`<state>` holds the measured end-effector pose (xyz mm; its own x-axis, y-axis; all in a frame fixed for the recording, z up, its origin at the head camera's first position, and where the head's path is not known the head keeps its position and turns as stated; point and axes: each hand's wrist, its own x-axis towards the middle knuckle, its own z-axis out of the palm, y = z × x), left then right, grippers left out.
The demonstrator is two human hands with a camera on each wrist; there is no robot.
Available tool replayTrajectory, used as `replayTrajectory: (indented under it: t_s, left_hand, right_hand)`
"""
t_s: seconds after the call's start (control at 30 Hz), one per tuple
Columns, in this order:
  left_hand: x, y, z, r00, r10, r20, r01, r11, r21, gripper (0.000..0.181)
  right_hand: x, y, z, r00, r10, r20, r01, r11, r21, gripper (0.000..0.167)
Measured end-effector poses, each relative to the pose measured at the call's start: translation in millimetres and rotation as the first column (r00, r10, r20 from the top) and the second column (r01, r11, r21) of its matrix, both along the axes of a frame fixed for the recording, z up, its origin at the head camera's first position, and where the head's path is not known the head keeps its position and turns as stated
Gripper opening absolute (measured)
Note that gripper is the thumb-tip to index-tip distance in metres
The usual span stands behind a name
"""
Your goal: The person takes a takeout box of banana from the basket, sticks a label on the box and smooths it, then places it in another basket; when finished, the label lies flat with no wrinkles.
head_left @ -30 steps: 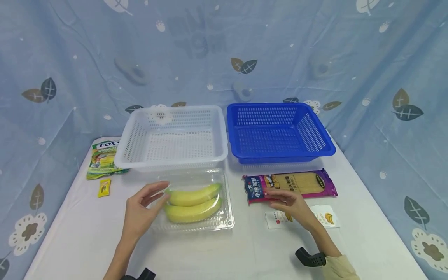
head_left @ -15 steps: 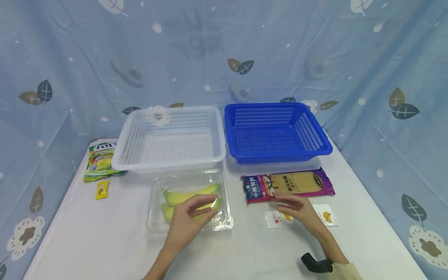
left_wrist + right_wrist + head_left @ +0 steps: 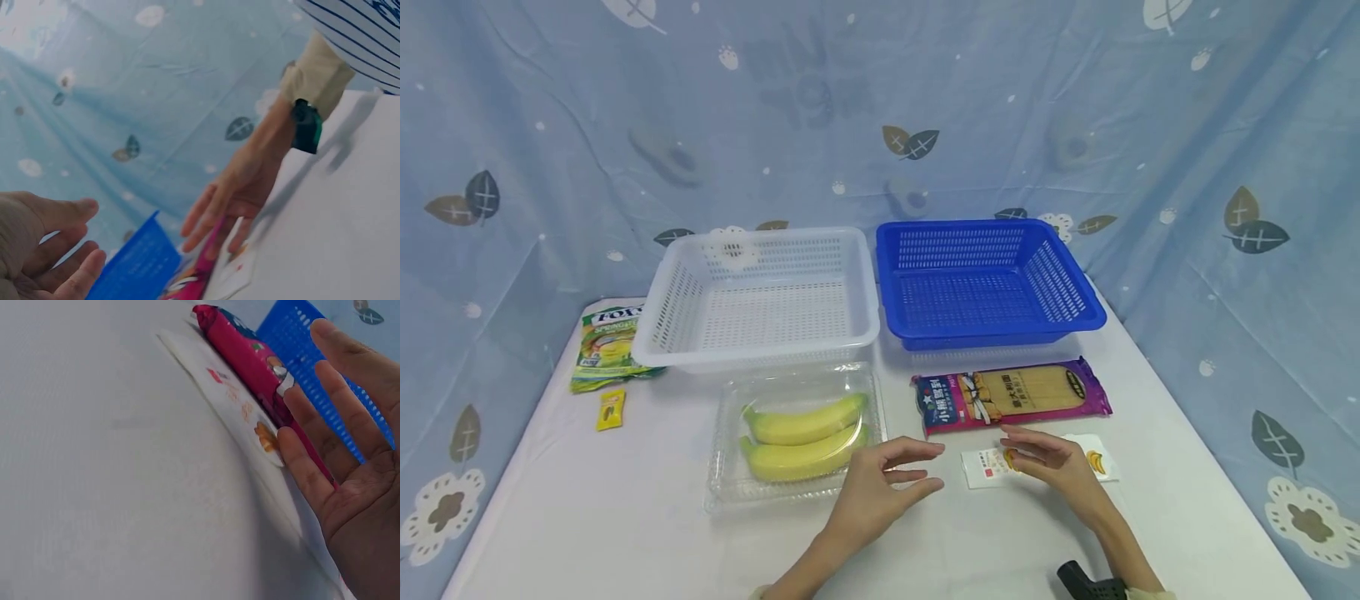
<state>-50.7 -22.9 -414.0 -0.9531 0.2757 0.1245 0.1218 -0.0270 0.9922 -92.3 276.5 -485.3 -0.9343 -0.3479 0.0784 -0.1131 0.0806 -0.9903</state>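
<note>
In the head view my left hand (image 3: 880, 492) hovers just right of the clear plastic box's front corner, fingers and thumb apart with nothing between them. Two yellow bananas (image 3: 805, 454) lie inside that clear plastic box (image 3: 727, 479). My right hand (image 3: 1060, 467) is over the flat white packet with banana pictures (image 3: 985, 468), its fingers relaxed and holding nothing; whether it touches the packet I cannot tell. Behind it lies a pack of pasta (image 3: 1037, 392) in a purple and blue wrapper. The right wrist view shows my right palm beside the white packet (image 3: 231, 394).
A white basket (image 3: 760, 350) and a blue basket (image 3: 992, 333) stand side by side at the back. At the left are a green FOX'S bag (image 3: 606, 350), partly behind the white basket, and a small yellow sachet (image 3: 611, 409). Patterned blue cloth (image 3: 820, 125) surrounds the table.
From the left side of the banana box, my left hand has swept across its front to the right. My right hand has shifted slightly toward me, from the pasta's edge to over the white packet.
</note>
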Motion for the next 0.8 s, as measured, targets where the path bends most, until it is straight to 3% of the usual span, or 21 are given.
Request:
replayTrajectory:
  t_s: [0.13, 0.27, 0.57, 0.8]
  left_hand:
    - [-2.3, 20.3, -12.0, 0.999, -0.037, -0.012, 0.037, 0.999, -0.037, 0.027]
    - [-5.7, 40.5, -25.7, 0.997, -0.071, -0.031, 0.069, 0.995, -0.078, 0.026]
    - [-26.0, 64.8, -55.1, 0.993, -0.027, -0.116, -0.005, 0.964, -0.266, 0.027]
    - [-35.0, 73.9, -68.3, 0.987, -0.062, -0.149, -0.001, 0.921, -0.39, 0.029]
  right_hand:
    - [4.1, 5.6, -0.3, 0.999, -0.034, 0.021, 0.032, 0.997, 0.072, 0.04]
    - [5.8, 12.6, 2.0, 0.999, -0.039, -0.012, 0.04, 0.996, 0.086, 0.039]
    - [-2.4, 21.3, 1.1, 0.998, 0.026, -0.055, -0.021, 0.996, 0.081, 0.039]
    - [-5.1, 24.7, -0.2, 0.998, 0.03, -0.059, -0.024, 0.994, 0.102, 0.043]
